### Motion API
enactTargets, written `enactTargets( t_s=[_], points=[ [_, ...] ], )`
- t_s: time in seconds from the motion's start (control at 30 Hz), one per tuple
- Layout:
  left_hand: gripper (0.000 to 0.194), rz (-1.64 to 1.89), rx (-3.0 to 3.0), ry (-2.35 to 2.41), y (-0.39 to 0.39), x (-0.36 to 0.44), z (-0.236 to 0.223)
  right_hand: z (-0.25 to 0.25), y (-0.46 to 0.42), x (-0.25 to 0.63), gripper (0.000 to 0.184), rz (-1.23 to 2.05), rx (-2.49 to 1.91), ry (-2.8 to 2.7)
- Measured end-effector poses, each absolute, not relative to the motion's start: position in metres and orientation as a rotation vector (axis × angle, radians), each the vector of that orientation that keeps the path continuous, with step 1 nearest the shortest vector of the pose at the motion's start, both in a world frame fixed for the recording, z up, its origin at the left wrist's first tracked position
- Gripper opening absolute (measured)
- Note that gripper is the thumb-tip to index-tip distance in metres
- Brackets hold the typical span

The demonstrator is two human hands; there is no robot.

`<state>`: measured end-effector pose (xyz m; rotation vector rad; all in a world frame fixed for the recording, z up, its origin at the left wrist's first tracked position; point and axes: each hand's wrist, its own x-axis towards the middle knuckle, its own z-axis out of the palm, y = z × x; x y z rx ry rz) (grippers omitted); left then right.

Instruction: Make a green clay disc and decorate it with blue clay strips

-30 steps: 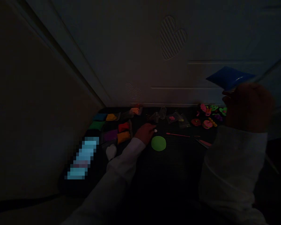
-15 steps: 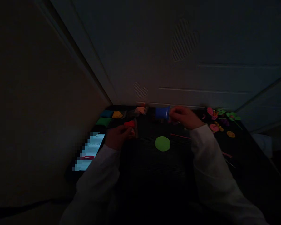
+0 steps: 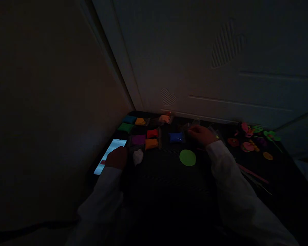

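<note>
In the dim light my left hand (image 3: 117, 158) is over the right edge of a lit phone (image 3: 110, 155), its fingers too dark to read. A small white lump or packet (image 3: 138, 157) lies just right of it. My right hand (image 3: 202, 134) is low over the table, fingers bent together beside a clear bag of blue clay (image 3: 176, 137). What its fingertips pinch, if anything, is hidden. The blue bag lies flat. In front of it is a flat lime-green disc (image 3: 187, 158). Bags of red (image 3: 152, 133), orange (image 3: 151, 144) and purple clay (image 3: 138, 139) lie between my hands.
Green (image 3: 126, 127), blue (image 3: 129, 119), yellow (image 3: 140, 121) and peach packets (image 3: 164, 119) line the back left of the black table. Colourful clay flowers (image 3: 248, 133) crowd the right. Long thin tools (image 3: 254, 173) lie near my right forearm. A panelled door (image 3: 179, 68) rises behind.
The blue bag, raised in my right hand before, now lies on the table. My left hand has moved left from the red packet to the phone. The view has shifted.
</note>
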<state>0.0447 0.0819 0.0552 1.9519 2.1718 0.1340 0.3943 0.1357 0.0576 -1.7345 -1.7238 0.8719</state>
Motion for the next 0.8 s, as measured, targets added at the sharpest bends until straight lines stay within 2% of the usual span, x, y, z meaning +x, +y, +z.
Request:
enactTargets(
  t_s=[0.17, 0.27, 0.47, 0.53, 0.63, 0.8],
  points=[
    [0.036, 0.180, 1.781, 2.210, 0.091, 0.061, 0.038, 0.070, 0.134, 0.415, 0.027, 0.758, -1.678, -1.728],
    [0.035, 0.247, 1.758, 2.129, 0.093, 0.064, 0.041, 0.078, 0.132, 0.426, 0.031, 0.718, -1.661, -1.713],
    [0.029, 0.350, 1.861, 1.737, 0.081, 0.093, 0.087, 0.107, 0.110, 0.395, 0.024, 0.779, -1.529, -1.894],
    [0.027, 0.460, 1.927, 1.507, 0.079, 0.112, 0.104, 0.118, 0.097, 0.372, 0.024, 0.895, -1.247, -2.117],
    [0.022, 0.591, 2.003, 1.337, 0.082, 0.141, 0.127, 0.130, 0.081, 0.348, 0.025, 1.013, -1.062, -2.270],
    [0.017, 0.746, 2.122, 1.195, 0.106, 0.180, 0.152, 0.140, 0.079, 0.362, 0.024, 1.088, -1.197, -2.066]
  ],
)
